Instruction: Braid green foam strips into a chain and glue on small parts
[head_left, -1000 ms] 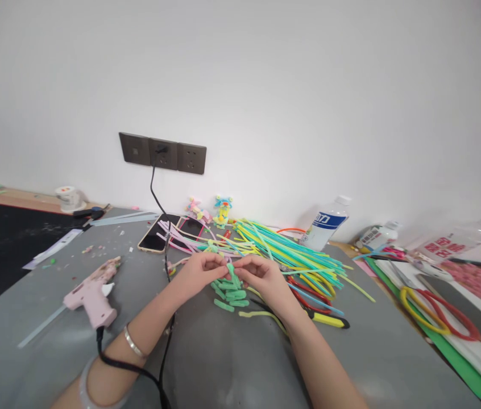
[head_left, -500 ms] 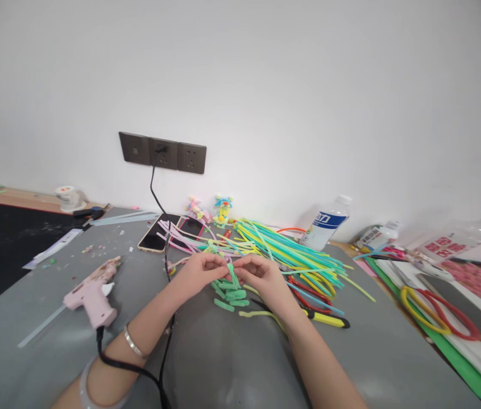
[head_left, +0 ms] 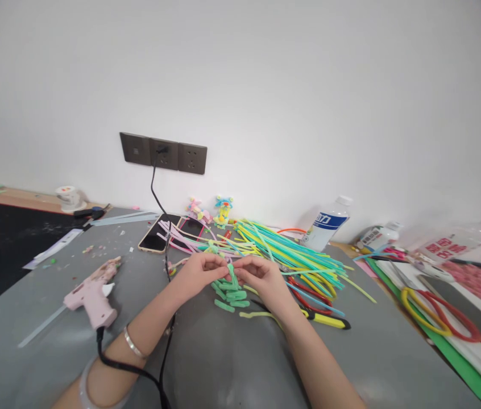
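Note:
My left hand (head_left: 203, 275) and my right hand (head_left: 262, 278) meet over the middle of the grey table, fingers pinched together. Between their fingertips is a green pipe cleaner piece (head_left: 231, 269), bent with its ends hanging down. Just below it lies a small heap of cut green pipe cleaner pieces (head_left: 236, 296). Behind my right hand spreads a bundle of long yellow, green and blue pipe cleaners (head_left: 291, 253). Pink pipe cleaners (head_left: 176, 236) lie behind my left hand. A yellow-green pipe cleaner (head_left: 254, 314) rests near my right wrist.
A pink glue gun (head_left: 95, 298) lies at left, its black cord (head_left: 127, 366) running by my left forearm. A yellow cutter (head_left: 328, 320), red-handled scissors (head_left: 315, 301) and a bottle (head_left: 324, 224) are at right. Behind are a phone (head_left: 155, 234) and small pipe cleaner figures (head_left: 223, 211).
Both hands stay nearly in place, still pinching the green piece. The whole view has shifted very slightly.

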### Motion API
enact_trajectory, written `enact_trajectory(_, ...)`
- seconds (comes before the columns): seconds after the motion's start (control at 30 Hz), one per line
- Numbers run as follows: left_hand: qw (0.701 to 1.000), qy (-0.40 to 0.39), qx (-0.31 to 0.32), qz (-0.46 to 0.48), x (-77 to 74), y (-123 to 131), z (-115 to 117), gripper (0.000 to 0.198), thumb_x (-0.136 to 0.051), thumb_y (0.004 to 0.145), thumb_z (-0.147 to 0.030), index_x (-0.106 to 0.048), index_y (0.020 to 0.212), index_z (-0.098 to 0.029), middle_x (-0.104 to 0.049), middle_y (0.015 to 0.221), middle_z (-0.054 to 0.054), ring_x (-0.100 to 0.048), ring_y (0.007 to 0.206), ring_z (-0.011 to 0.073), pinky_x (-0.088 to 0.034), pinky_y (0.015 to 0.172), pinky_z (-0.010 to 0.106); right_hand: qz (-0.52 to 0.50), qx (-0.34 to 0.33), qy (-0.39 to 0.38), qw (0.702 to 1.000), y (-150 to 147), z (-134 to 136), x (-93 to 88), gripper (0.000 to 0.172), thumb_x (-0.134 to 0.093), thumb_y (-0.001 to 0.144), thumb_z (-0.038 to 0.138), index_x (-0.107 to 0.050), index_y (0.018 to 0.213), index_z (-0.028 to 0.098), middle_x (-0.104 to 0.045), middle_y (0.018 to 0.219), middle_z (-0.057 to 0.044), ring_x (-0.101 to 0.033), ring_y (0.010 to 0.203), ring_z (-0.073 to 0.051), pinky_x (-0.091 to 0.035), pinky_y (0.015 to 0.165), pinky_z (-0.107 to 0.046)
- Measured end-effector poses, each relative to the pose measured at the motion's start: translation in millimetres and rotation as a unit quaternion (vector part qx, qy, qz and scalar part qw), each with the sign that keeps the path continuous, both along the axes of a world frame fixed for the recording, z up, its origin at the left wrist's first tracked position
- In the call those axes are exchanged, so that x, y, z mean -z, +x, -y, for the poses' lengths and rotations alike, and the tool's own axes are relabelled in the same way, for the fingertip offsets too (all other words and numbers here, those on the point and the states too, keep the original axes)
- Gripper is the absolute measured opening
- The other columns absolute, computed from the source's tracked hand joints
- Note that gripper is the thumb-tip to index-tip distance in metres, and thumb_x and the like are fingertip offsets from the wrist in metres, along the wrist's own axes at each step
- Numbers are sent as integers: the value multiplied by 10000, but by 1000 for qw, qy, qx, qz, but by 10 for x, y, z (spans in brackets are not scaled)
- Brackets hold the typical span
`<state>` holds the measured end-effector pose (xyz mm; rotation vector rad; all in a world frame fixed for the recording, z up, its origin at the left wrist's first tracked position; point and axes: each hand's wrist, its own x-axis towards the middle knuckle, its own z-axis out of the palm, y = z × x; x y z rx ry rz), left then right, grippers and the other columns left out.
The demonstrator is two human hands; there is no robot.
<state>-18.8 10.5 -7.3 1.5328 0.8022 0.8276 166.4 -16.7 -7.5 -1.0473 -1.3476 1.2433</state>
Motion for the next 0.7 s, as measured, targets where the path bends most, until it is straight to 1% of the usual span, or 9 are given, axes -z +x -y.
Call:
enact_trajectory(0.13, 1000, 13, -2, -4, 19, -3, -12, 174, -637, 816, -316, -690, 768, -157, -728, 748, 23, -676, 746, 173, -496, 734, 272, -4, 3, 4, 1000, -3, -4, 22, 172, -792, 693, 333, -738, 778, 194, -682, 673, -15, -604, 593, -146, -506, 582, -276)
enact_trajectory(0.23, 999, 35, -8, -7, 20, 4, -10, 174, -628, 824, -318, -681, 777, -159, -721, 758, 22, -667, 740, 170, -492, 715, 265, 2, 12, 27, 1000, -11, 3, 17, 137, -781, 702, 310, -736, 769, 200, -676, 689, -16, -611, 617, -154, -517, 589, -281)
enact_trajectory(0.33, 997, 72, -32, -11, 0, 14, 0, 161, -626, 822, -307, -677, 787, -159, -707, 765, 20, -647, 731, 163, -473, 661, 247, 19, 34, 69, 997, -30, 18, 2, 110, -766, 714, 286, -733, 769, 197, -668, 709, -23, -612, 635, -157, -524, 594, -278)
enact_trajectory(0.43, 993, 105, -59, -17, -23, 22, 8, 144, -618, 826, -290, -681, 806, -162, -703, 775, 21, -633, 720, 157, -447, 616, 233, 39, 73, 118, 990, -66, 45, -12, 78, -729, 750, 270, -716, 768, 195, -655, 737, -31, -616, 662, -160, -540, 609, -276)
enact_trajectory(0.53, 990, 118, -78, -10, -26, 26, 10, 128, -623, 821, -277, -685, 818, -165, -711, 788, 22, -639, 721, 155, -450, 621, 232, 63, 108, 164, 979, -104, 85, -26, 61, -683, 792, 248, -674, 756, 200, -639, 750, -31, -624, 701, -165, -558, 625, -272)
enact_trajectory(0.7, 986, 129, -104, -4, -4, 34, 13, 120, -642, 800, -269, -692, 832, -165, -720, 792, 28, -654, 721, 159, -474, 628, 236, 121, 128, 249, 952, -120, 139, -53, 86, -626, 840, 167, -615, 768, 213, -630, 763, -28, -624, 741, -163, -564, 657, -268)
